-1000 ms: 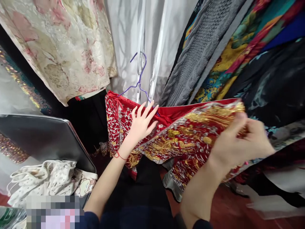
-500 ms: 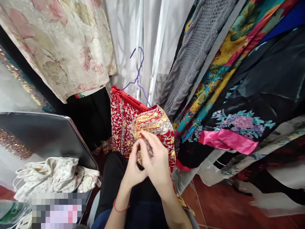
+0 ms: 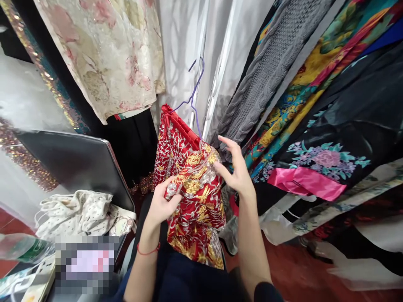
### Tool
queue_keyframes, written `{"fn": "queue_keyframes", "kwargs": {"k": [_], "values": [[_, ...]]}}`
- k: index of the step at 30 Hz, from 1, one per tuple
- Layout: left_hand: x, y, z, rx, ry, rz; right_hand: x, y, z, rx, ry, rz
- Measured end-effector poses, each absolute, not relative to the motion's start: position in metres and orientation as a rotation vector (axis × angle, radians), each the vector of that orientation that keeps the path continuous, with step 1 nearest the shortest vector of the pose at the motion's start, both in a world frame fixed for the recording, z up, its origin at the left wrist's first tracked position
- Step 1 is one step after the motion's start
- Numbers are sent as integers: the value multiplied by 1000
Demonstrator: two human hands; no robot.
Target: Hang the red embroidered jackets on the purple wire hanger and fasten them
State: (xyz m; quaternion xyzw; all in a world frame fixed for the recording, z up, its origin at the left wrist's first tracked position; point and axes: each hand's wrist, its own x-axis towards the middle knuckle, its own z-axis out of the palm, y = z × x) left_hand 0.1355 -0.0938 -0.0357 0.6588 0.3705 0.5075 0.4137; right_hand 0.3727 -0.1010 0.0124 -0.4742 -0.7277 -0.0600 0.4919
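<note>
A red garment [image 3: 201, 201] with gold and silver embroidery hangs from a purple wire hanger [image 3: 192, 99]; its lower part spreads over my lap. My left hand [image 3: 162, 203] pinches a fold of the embroidered cloth between thumb and fingers, at the garment's left middle. Beside its upper right edge is my right hand [image 3: 236, 170], open, thumb and fingers apart and nothing in it. The thumb tip is close to the cloth; I cannot tell whether it touches.
Left of me, a dark chair [image 3: 75, 163] bears a white dotted cloth [image 3: 75, 214]; a green-labelled plastic bottle [image 3: 25, 247] is nearby. A floral cream garment [image 3: 107, 58] hangs above. On the right hang a grey knit [image 3: 267, 71] and a black floral garment [image 3: 327, 155].
My hands were together at the garment's front; now they are apart. The right has moved up and right and opened, the left has shifted left on the cloth. The view has tilted slightly.
</note>
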Motion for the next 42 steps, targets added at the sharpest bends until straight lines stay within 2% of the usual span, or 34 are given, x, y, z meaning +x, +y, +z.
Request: {"fn": "queue_keyframes", "kwargs": {"k": [4,9,14,21,29,36,42], "values": [[120,-95,-29,1663,796,1248,391,-76,1,-1176,-1970,163],[109,-92,-19,1658,769,1209,408,-94,-9,-1232,-1894,194],[99,-77,7,1986,854,1185,407,-127,9,-1224,-1786,-8],[79,-67,38,2311,1050,1063,354,-182,42,-1061,-1875,-357],[65,-80,57,2221,1042,1366,303,-225,42,-944,-2099,-324],[63,-101,76,2210,908,1418,287,-243,35,-743,-2123,-162],[55,-97,82,2185,902,1547,303,-227,40,-896,-1915,-243]]}}
